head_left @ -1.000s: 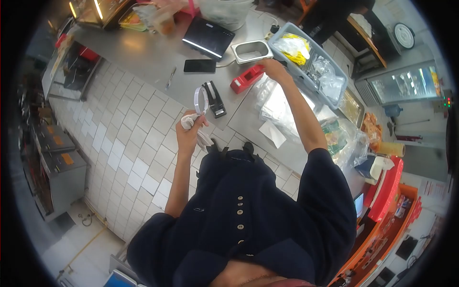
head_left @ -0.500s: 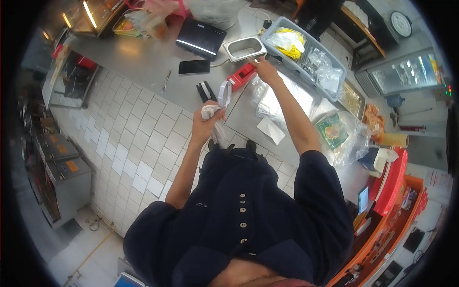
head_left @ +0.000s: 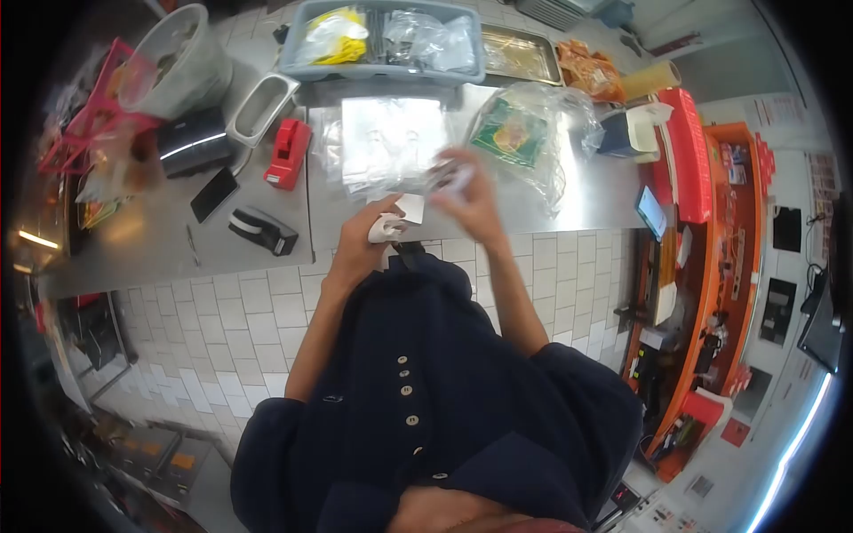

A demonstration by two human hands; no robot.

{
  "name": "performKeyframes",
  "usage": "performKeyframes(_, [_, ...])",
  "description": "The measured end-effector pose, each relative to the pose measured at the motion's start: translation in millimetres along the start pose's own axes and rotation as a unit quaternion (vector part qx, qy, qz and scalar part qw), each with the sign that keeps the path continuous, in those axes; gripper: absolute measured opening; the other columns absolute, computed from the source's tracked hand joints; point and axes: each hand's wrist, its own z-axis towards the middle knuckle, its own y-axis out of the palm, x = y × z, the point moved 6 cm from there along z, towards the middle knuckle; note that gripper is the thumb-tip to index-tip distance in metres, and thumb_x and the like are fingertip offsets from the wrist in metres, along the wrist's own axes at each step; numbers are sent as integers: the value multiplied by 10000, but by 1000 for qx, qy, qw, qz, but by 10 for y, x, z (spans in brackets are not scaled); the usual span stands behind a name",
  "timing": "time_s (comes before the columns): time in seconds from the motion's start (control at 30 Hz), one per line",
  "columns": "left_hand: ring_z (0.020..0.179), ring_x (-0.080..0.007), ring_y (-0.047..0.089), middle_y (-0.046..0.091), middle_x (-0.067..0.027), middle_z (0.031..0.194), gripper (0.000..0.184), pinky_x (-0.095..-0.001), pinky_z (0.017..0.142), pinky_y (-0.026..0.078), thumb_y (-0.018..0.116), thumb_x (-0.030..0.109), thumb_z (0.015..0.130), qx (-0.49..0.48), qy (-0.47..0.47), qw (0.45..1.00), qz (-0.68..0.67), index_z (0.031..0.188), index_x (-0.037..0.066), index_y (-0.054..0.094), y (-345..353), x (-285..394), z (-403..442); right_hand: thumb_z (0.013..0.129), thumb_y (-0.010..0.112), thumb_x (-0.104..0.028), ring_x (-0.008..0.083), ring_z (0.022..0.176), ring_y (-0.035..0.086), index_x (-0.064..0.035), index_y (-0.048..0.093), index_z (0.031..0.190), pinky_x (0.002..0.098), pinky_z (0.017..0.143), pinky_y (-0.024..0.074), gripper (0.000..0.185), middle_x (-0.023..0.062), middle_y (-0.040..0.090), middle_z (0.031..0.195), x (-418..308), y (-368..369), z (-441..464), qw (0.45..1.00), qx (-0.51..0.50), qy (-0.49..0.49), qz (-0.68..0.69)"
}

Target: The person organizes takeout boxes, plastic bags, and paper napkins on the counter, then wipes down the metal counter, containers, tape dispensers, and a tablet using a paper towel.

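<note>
My left hand point(head_left: 357, 238) is closed around a crumpled white cloth point(head_left: 386, 228) at the counter's front edge, its fingers against a small white paper point(head_left: 409, 208). Motion smears my right hand point(head_left: 473, 202), raised just to the right; its bent fingers hold a small whitish and dark item point(head_left: 451, 178) that I cannot make out. Behind both hands lies a stack of clear plastic bags point(head_left: 391, 133). A red tape dispenser point(head_left: 289, 153) stands left of the bags, with a black stapler point(head_left: 262, 231) below it.
A grey-blue bin point(head_left: 382, 73) of packets stands at the back, beside a metal tray point(head_left: 524, 55). To the left are a steel pan point(head_left: 260, 108), a black phone point(head_left: 214, 194) and a pen point(head_left: 193, 244). A bagged green package point(head_left: 509, 133) lies right.
The view has swung to the right. My right hand has let go of the red tape dispenser and come over the counter's front part. My left hand has reached the white paper, still with the cloth.
</note>
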Motion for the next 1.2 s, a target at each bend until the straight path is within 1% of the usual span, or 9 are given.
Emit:
performKeyframes(0.1, [742, -117, 637, 671, -53, 877, 268, -263, 630, 504, 634, -51, 892, -12, -52, 998, -38, 1147, 26, 673, 69, -96, 55, 1020, 524, -312, 274, 1226, 517, 8, 432, 1324, 406, 1036, 444, 451, 162, 534, 1277, -617, -1074, -165, 862, 414, -154, -248])
performKeyframes(0.2, [690, -94, 609, 650, -43, 833, 250, -245, 606, 481, 648, 20, 935, 11, -67, 995, -78, 1185, 12, 639, -18, -314, 101, 998, 612, -310, 295, 1119, 586, 32, 453, 1294, 398, 964, 498, 480, 199, 528, 1271, -305, -2024, -399, 717, 629, -269, -138])
performKeyframes(0.4, [691, -155, 588, 613, -83, 844, 191, -272, 604, 456, 624, 38, 890, 207, -103, 917, -325, 1073, 6, 582, -504, -626, -24, 1024, 571, -232, 258, 1167, 575, 26, 578, 1245, 386, 962, 494, 340, 170, 569, 1286, 121, -2185, -231, 785, 443, -36, -430])
performKeyframes(0.5, [682, -179, 571, 611, -117, 873, 303, -281, 624, 467, 560, 74, 848, 207, -123, 878, -413, 1137, -14, 545, -815, -1005, -313, 1007, 585, -186, 232, 1083, 612, 13, 602, 1202, 351, 903, 491, 278, 128, 637, 1168, -361, -1431, -168, 825, 469, -127, -290])
performKeyframes(0.63, [741, -171, 551, 587, -112, 884, 291, -294, 653, 460, 530, 158, 833, 308, -121, 778, -534, 1078, 2, 540, -907, -871, -529, 995, 586, -157, 178, 866, 663, -15, 663, 1104, 298, 793, 515, 194, 78, 698, 972, 341, 43, 242, 966, 79, -46, -242])
performKeyframes(0.73, [741, -160, 565, 596, -72, 855, 226, -303, 671, 470, 596, 131, 842, 398, -158, 814, -393, 1033, 11, 581, -1225, -1190, -886, 901, 690, -193, 258, 896, 666, -43, 691, 1084, 378, 821, 520, 237, 131, 698, 1003, 1050, 982, 191, 933, -252, 75, -245])
performKeyframes(0.9, [821, -163, 620, 663, -56, 898, 225, -315, 731, 473, 688, 160, 875, 624, -193, 757, -3, 1026, 0, 642, -1870, -1368, -1606, 862, 739, -246, 287, 985, 658, -31, 626, 1210, 396, 871, 513, 424, 149, 673, 1155, 1494, 1684, -83, 921, -335, 60, -192])
performKeyframes(1.0, [852, -154, 614, 671, -50, 897, 235, -310, 771, 466, 683, 193, 900, 634, -191, 749, -39, 1027, -1, 649, -1960, -1768, -1812, 815, 795, -343, 331, 1179, 602, -57, 444, 1452, 429, 920, 508, 781, 205, 598, 1318, 1433, 2364, -180, 924, -282, -128, -224])
performKeyframes(1.2, [864, -148, 618, 684, -49, 909, 206, -299, 783, 462, 682, 202, 914, 641, -166, 742, -106, 985, 11, 650, -1952, -1704, -2003, 754, 830, -401, 417, 1116, 638, -3, 365, 1500, 435, 914, 515, 964, 216, 610, 1326, 1518, 3366, -18, 939, -239, 51, -242])
